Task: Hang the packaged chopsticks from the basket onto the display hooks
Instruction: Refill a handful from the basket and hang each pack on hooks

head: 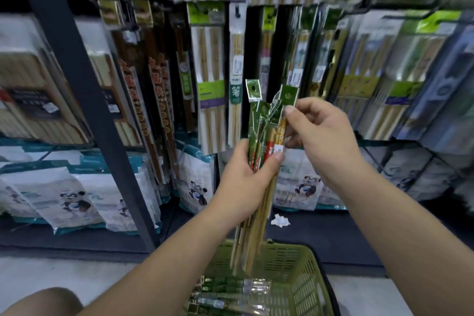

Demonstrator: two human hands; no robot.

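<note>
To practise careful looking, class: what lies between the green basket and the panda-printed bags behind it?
In the head view, a crumpled white scrap lies on the dark ledge between basket and panda-printed bags.

Chopstick pks (256, 123) upright, green tops up; spare pks (230, 287) flat in basket (295, 261).

the pale floor (64, 279) is carrying a green basket (315, 261), sitting just before the front edge of the dark bottom shelf (346, 236). panda-printed bags (74, 200) are leaning in rows along that shelf's back, and a crumpled white scrap (280, 220) is lying nearer its front edge, just beyond the basket.
</note>
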